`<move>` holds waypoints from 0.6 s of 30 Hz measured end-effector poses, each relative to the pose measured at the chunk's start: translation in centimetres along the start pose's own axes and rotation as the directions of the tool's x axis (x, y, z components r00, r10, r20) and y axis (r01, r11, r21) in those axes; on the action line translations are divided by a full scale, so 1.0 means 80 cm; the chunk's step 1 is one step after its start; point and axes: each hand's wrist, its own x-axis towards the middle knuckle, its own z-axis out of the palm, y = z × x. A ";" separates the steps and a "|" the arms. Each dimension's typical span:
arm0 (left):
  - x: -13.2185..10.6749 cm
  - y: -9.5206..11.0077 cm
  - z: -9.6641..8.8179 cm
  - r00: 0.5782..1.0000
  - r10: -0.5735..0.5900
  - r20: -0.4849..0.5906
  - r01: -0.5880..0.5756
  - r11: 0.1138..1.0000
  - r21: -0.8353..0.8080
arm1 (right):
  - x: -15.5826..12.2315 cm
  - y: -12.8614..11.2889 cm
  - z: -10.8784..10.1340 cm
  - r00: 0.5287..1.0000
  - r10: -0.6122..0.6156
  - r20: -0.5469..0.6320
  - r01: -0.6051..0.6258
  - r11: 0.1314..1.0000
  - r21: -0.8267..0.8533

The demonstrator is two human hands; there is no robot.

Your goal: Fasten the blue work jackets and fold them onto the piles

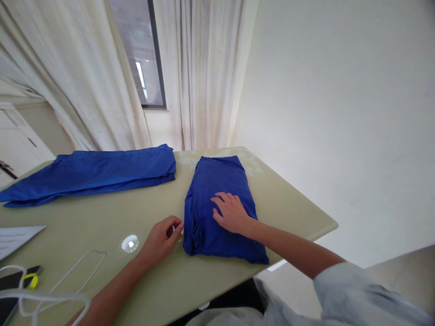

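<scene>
A folded dark blue cloth (220,181) lies as a thick, long bundle on the table, its layered edge along the left side. On top of it rests my right hand (231,213), palm down with the fingers spread and lightly bent. My left hand (165,237) is beside the bundle's left edge, fingers curled in and the tips drawn toward the thumb. Those tips are at or very near the fabric; whether they touch it, or pinch anything small, I cannot tell. A second folded blue cloth (112,170) lies farther back on the left.
The pale greenish table (285,194) has a corner at the right, near a white wall (340,113). At the left are a paper sheet (16,237), a white cable (84,267) and a dark flat object (10,283) with a yellow piece. Curtains (204,81) hang behind.
</scene>
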 end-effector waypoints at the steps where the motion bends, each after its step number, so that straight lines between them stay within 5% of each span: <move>1: -0.001 -0.005 -0.003 1.000 -0.005 -0.005 0.005 1.000 0.016 | 0.021 -0.015 0.011 0.996 0.088 0.002 -0.088 0.994 -0.061; 5: -0.007 -0.015 -0.004 0.999 -0.017 0.036 0.015 0.999 0.038 | 0.080 -0.035 0.057 0.953 0.278 0.121 -0.267 0.958 -0.102; 9: -0.011 -0.012 0.002 0.995 0.000 0.099 -0.008 0.997 0.083 | 0.078 -0.009 0.081 0.966 0.217 0.143 -0.203 0.974 -0.105; 13: -0.014 -0.011 0.005 0.991 0.004 0.132 -0.021 0.992 0.127 | 0.057 0.049 0.070 0.978 0.124 0.166 -0.099 0.983 -0.154; 18: -0.014 -0.010 0.006 0.993 -0.009 0.118 -0.009 0.988 0.152 | 0.060 0.164 0.032 0.962 0.063 0.266 0.007 0.967 -0.255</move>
